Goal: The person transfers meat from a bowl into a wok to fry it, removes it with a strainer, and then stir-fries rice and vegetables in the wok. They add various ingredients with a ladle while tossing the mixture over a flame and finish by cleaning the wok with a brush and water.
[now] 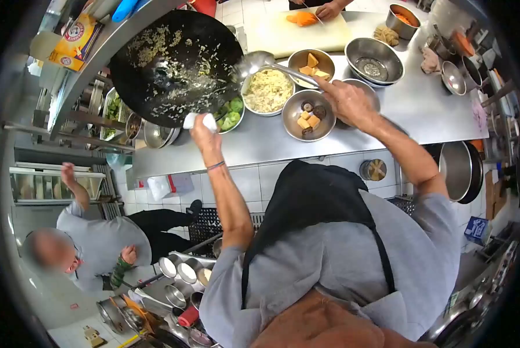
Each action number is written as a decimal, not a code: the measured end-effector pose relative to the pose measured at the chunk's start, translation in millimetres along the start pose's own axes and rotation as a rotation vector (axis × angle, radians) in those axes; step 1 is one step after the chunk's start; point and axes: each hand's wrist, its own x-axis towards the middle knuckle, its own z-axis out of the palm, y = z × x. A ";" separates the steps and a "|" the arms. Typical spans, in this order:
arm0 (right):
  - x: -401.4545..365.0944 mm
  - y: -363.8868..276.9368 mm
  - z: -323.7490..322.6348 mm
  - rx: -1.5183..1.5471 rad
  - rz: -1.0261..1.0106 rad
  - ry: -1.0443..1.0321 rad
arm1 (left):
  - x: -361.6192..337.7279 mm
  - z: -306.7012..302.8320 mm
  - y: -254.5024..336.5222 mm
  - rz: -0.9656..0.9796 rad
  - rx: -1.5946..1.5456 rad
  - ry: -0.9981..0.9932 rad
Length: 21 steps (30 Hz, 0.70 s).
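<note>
Clutching a white cloth (201, 122), the left hand (206, 138) meets the black wok (125, 72), upper left; the right hand (348, 103) grips a metal ladle (289, 70), upper centre.

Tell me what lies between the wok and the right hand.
The head view shows a metal ladle held in the right hand, extending to the wok, plus yellow food and orange chunks in bowls.

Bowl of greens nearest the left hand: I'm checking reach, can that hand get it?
Probably not: the left hand is near the greens but grips a white cloth at the wok.
</note>
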 end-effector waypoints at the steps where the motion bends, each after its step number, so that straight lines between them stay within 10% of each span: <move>1: 6.9 0.0 -2.8 0.119 -0.054 0.053 | -17.3 -2.5 18.8 -0.080 0.022 0.055; 4: 18.2 2.7 5.1 0.529 -0.185 0.185 | -56.3 -39.6 31.0 -0.201 0.028 0.022; 7: 7.7 4.3 10.7 0.821 -0.141 -0.106 | -145.4 -52.9 36.4 -0.244 -0.048 0.032; 11: -10.0 10.4 39.2 0.850 -0.323 -0.422 | -261.7 -118.3 -5.7 -0.245 -0.325 0.289; 21: -52.1 -28.6 -3.1 0.966 -0.601 -1.019 | -508.4 -63.6 -13.8 -0.422 -0.384 0.680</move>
